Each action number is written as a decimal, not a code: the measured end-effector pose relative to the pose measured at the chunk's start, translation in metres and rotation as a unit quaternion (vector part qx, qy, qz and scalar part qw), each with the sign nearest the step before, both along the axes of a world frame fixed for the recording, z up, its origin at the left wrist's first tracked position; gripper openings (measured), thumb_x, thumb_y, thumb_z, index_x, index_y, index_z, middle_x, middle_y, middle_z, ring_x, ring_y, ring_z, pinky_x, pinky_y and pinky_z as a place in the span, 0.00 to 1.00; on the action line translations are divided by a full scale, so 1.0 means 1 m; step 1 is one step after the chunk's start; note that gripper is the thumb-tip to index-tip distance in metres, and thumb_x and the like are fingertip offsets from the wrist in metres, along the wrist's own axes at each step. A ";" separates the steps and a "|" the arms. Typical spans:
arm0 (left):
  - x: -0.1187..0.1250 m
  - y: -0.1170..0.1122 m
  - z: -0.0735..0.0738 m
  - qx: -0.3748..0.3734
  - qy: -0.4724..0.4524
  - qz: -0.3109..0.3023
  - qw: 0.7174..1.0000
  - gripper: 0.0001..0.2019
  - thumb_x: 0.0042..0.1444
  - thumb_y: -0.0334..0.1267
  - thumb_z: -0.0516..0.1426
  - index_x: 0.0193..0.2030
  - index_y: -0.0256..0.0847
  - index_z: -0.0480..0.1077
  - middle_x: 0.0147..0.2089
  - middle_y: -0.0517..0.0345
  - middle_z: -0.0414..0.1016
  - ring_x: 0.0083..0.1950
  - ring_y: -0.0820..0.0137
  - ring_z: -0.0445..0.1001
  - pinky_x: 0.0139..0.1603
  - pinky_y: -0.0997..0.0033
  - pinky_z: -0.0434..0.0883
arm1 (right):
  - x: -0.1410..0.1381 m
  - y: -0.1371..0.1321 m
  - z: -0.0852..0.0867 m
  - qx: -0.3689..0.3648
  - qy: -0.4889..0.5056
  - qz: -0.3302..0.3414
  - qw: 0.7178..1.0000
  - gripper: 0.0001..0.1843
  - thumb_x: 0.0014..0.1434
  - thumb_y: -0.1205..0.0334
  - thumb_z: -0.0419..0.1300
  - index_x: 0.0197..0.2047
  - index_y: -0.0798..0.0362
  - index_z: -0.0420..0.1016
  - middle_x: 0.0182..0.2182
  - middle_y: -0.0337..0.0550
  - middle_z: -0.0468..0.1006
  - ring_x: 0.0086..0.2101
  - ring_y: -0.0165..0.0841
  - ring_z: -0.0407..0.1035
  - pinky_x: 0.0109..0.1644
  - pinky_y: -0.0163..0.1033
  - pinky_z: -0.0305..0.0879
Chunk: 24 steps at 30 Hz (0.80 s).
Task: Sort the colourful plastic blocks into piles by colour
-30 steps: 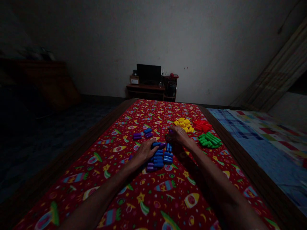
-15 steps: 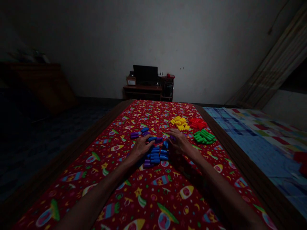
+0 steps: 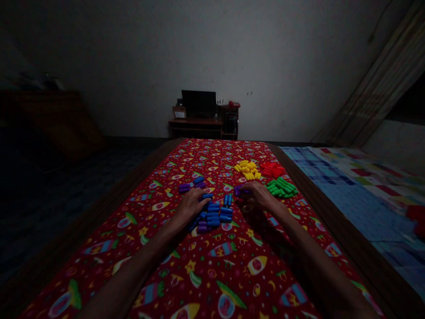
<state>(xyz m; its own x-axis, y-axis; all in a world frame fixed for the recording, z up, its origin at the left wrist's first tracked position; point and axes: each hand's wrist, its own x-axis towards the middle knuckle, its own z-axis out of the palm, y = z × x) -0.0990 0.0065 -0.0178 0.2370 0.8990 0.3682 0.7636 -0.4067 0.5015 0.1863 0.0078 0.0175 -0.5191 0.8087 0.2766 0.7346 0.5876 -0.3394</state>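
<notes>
Left of the grip, purple and blue plastic pegs [image 3: 191, 186] lay on a red printed bedspread [image 3: 172, 283]. The left hand [image 3: 191, 206] sat curled beside the blue pegs [image 3: 213, 216], fingers together; clamped or not, can't tell. The right hand [image 3: 258, 195] covered a purple peg [image 3: 237, 191], grip unclear. Past it, right and forward, lay yellow pegs [image 3: 247, 169], red pegs [image 3: 272, 169] and green pegs [image 3: 281, 187].

Your left hand [image 3: 191, 206], your right hand [image 3: 258, 195], one yellow peg pile [image 3: 247, 170], one red peg pile [image 3: 272, 169], one green peg pile [image 3: 281, 187], two blue-and-purple peg clusters [image 3: 212, 217]
</notes>
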 end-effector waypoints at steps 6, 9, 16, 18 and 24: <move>-0.012 0.006 0.003 0.016 0.033 0.008 0.999 0.15 0.55 0.41 0.56 0.49 0.39 0.73 0.50 0.46 0.77 0.52 0.59 0.74 0.55 0.59 0.69 | 0.013 0.009 -0.011 0.058 -0.004 -0.074 0.996 0.14 0.56 0.69 0.57 0.44 0.58 0.78 0.40 0.53 0.78 0.42 0.38 0.70 0.46 0.39 0.62; -0.023 0.006 0.018 -0.002 0.066 -0.024 0.998 0.13 0.56 0.42 0.55 0.44 0.39 0.75 0.46 0.47 0.77 0.50 0.60 0.75 0.54 0.62 0.69 | 0.006 0.004 -0.004 0.074 0.026 -0.072 0.994 0.13 0.55 0.72 0.56 0.41 0.58 0.78 0.38 0.52 0.79 0.38 0.37 0.70 0.43 0.37 0.62; -0.040 0.002 0.028 -0.131 0.123 -0.129 0.975 0.13 0.48 0.40 0.60 0.42 0.44 0.76 0.43 0.54 0.78 0.46 0.62 0.76 0.47 0.69 0.71 | -0.069 -0.044 -0.002 0.036 0.063 0.126 0.989 0.10 0.63 0.67 0.54 0.42 0.54 0.76 0.37 0.46 0.79 0.36 0.32 0.70 0.40 0.34 0.62; -0.042 0.003 0.024 -0.116 0.115 -0.127 0.978 0.13 0.48 0.39 0.60 0.43 0.44 0.76 0.45 0.54 0.78 0.48 0.62 0.75 0.50 0.68 0.70 | -0.093 -0.063 -0.008 0.061 0.022 0.196 0.979 0.08 0.63 0.64 0.56 0.45 0.52 0.74 0.43 0.47 0.77 0.43 0.36 0.68 0.46 0.39 0.62; -0.050 0.014 0.015 -0.104 0.109 -0.090 0.984 0.12 0.53 0.38 0.57 0.43 0.44 0.76 0.46 0.53 0.78 0.48 0.62 0.76 0.50 0.68 0.70 | -0.118 -0.088 -0.022 0.106 -0.097 0.189 0.971 0.14 0.60 0.65 0.59 0.50 0.55 0.70 0.46 0.52 0.74 0.48 0.44 0.62 0.51 0.52 0.60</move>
